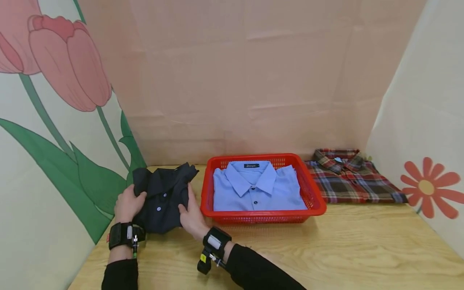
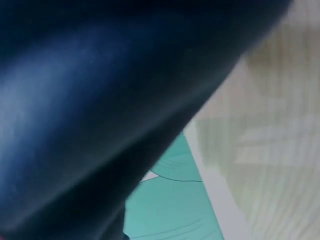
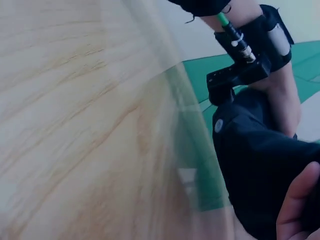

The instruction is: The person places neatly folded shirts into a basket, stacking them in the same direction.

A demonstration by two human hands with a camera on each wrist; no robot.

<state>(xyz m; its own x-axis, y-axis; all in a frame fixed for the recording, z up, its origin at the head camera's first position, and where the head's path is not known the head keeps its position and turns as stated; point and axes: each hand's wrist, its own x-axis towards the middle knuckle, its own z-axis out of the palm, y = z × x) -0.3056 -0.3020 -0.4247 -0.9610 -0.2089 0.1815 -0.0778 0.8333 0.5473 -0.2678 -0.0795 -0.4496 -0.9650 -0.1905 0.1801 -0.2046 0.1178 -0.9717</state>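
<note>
Head view: a folded navy-black cloth shirt with a collar and pale round buttons (image 1: 158, 193) is held at left of centre in the lower half of the frame. The left hand (image 1: 129, 203) grips its left edge, thumb on the near face, the other fingers largely hidden; the right hand (image 1: 193, 214) pinches its right edge between thumb and fingers. Whether the shirt's underside touches the light wood-grain table (image 1: 348, 245) cannot be told. Just right of it, at lower centre, stands a red perforated plastic basket (image 1: 261, 219) containing a folded light-blue collared shirt with dark buttons (image 1: 232, 197), collar toward the top of the frame. Beside the basket, at right of centre, a folded red, black and grey plaid shirt (image 1: 353, 185) lies flat.

Left wrist view: blurred dark cloth fills the upper left; the fingers are out of sight. Right wrist view: part of the right hand shows against the dark shirt at lower right.
</note>
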